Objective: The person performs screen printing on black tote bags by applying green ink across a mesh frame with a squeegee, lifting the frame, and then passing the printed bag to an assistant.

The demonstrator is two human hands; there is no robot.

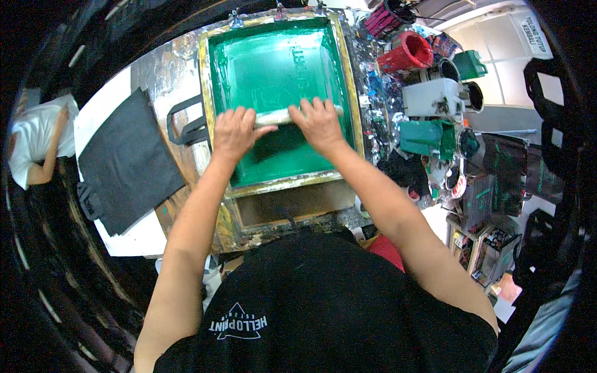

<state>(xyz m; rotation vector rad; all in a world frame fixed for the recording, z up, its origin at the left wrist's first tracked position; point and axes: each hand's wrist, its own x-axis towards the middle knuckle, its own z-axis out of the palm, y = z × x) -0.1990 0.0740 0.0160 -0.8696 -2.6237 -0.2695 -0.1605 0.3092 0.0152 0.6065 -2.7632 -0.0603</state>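
- Squeegee [273, 116], a pale bar, lies crosswise between and under the two hands, inside the screen.
- Left hand [234, 133] grips its left part, fingers curled over the top and thumb stretched along the bar toward the middle.
- Right hand [318, 127] grips its right part, fingers bent over it; a short end shows beyond them.
- Green ink [270, 68] covers the mesh on the far side of the hands, thick and glossy along the edges; a darker green patch lies on the near side, between the wrists.
- Screen frame [206, 74], yellowish and smeared, surrounds both hands.
- Black strap loop [176, 121] sticks out past the frame, just left of the left hand.
- Brown panel [298, 204] sits nearer the body than the hands, along the frame's near edge.
- Metal fittings [236, 20] stand at the frame's far edge, beyond the hands.
- Dark fabric bag [127, 165] lies flat on a white sheet [140, 235], well left of the left hand, on the stained bench [165, 71].
- Green container [420, 135], white container [429, 99] and red bucket [398, 59] stand well right of the right hand.
- Co-worker in a white shirt [46, 130] is far left of both hands.
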